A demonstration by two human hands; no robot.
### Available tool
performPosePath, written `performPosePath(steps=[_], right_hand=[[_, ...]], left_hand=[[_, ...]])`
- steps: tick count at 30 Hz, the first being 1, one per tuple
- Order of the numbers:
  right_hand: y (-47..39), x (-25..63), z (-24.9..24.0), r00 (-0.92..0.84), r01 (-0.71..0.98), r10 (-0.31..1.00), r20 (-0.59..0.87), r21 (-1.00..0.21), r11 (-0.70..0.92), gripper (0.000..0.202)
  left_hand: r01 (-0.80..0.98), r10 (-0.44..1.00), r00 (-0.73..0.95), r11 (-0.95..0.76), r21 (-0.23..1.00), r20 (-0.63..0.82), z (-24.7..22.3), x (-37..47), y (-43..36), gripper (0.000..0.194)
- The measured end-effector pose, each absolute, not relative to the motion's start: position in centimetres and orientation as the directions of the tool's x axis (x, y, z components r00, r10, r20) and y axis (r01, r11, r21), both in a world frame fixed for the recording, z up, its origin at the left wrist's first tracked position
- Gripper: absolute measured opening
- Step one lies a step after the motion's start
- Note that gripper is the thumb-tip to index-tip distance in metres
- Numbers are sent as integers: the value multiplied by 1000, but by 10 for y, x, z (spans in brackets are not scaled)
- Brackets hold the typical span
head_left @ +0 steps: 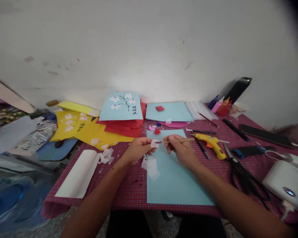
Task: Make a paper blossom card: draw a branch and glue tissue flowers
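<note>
My left hand pinches a small piece of white tissue paper above the top left of a light blue sheet. My right hand grips a thin wooden brush, its dark tip touching the tissue. Below my left hand, several white tissue squares overlap the left edge of the blue sheet. Just behind the hands are a red paint cap, a pink one and a blue one.
A yellow glue gun, black scissors, pens and paint bottles lie right. A finished flower picture rests on red paper behind; yellow sheets and a folded white paper are left, on the checked tablecloth.
</note>
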State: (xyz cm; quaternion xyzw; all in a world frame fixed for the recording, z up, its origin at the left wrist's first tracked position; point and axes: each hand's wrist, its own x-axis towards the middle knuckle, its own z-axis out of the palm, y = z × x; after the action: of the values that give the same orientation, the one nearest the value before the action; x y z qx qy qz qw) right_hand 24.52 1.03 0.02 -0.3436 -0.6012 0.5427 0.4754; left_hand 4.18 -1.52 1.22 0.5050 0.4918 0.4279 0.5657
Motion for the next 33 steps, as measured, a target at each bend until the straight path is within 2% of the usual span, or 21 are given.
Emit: performPosePath(steps=[5,14,22,27,33], right_hand=[[11,246,1,-367,-111,913,179,-983,148,34],[4,243,5,-401,-17,880,256,-962,272,30],[9,244,1,-407,-139,892,197,-978,152,24],[8,242,2,-299,-59,928,222,-975,214,25],[9,245,-5,-367,-186,900,237,-966,179,19]], left_hand=[[44,981,155,110,993,-115,10,41,-15,24],[-30,987,95,135,990,-131,10,43,-14,27],[-41,977,152,160,986,-152,7,41,-14,33],[-37,970,203,145,989,-134,11,44,-17,34],[-41,966,221,147,988,-134,13,44,-18,32]])
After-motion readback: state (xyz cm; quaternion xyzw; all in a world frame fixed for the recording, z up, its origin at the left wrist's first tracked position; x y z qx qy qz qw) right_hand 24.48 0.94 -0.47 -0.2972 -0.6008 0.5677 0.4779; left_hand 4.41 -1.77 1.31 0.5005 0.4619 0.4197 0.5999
